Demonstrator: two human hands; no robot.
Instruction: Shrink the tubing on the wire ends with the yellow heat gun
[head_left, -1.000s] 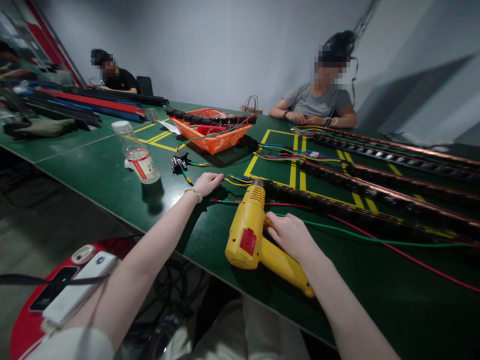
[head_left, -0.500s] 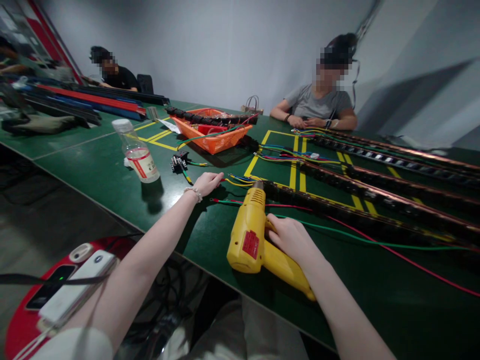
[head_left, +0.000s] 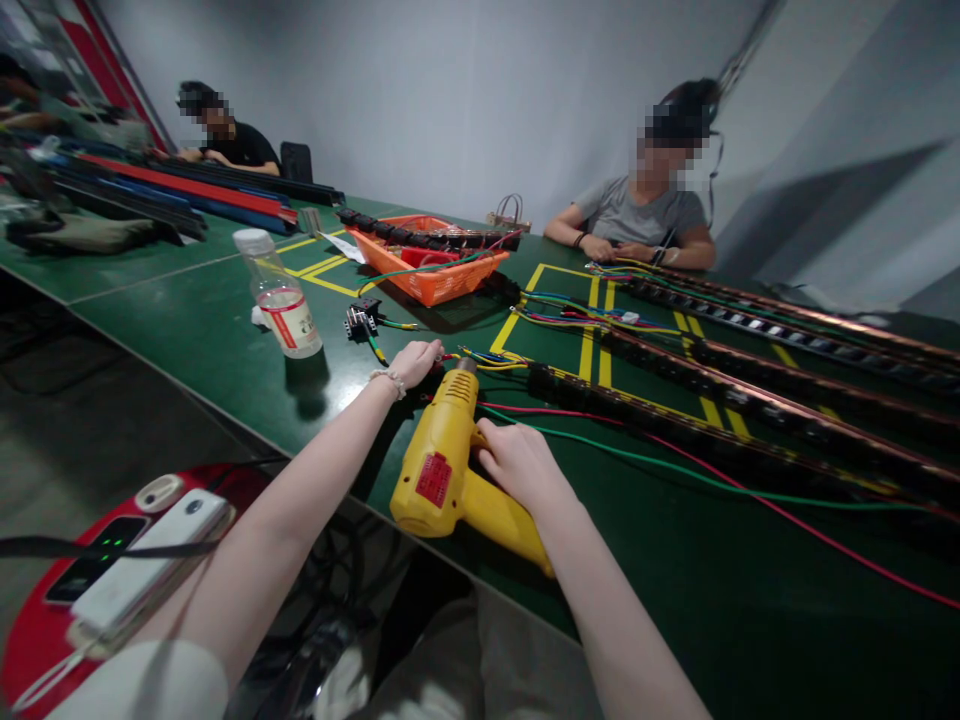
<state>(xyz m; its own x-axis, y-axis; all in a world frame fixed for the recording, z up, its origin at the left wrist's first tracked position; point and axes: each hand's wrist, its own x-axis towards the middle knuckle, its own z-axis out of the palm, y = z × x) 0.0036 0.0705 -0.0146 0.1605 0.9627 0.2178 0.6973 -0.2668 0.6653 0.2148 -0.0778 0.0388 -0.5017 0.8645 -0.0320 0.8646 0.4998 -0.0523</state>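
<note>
A yellow heat gun (head_left: 442, 440) is in my right hand (head_left: 521, 460), whose fingers wrap round its handle. Its metal nozzle (head_left: 466, 366) points away from me, close to several wire ends. My left hand (head_left: 415, 364) pinches the tip of a yellow wire (head_left: 491, 364) with a red end, just left of the nozzle. That wire comes out of a long dark strip assembly (head_left: 645, 410) with several other wires. Red and green wires (head_left: 600, 432) run along the table below it. A small black connector (head_left: 363, 320) with green-yellow leads lies beyond my left hand.
A plastic bottle (head_left: 285, 305) stands left of my left arm. An orange basket (head_left: 431, 280) holding strips and red parts sits farther back. More copper-edged strips (head_left: 787, 380) cover the right side. Two people sit across the green table (head_left: 187, 310); a red stool (head_left: 45, 640) is at lower left.
My right hand has moved the heat gun left, bringing its nozzle from the strip's end to near my left fingertips. My left hand stays almost in place at the wire end.
</note>
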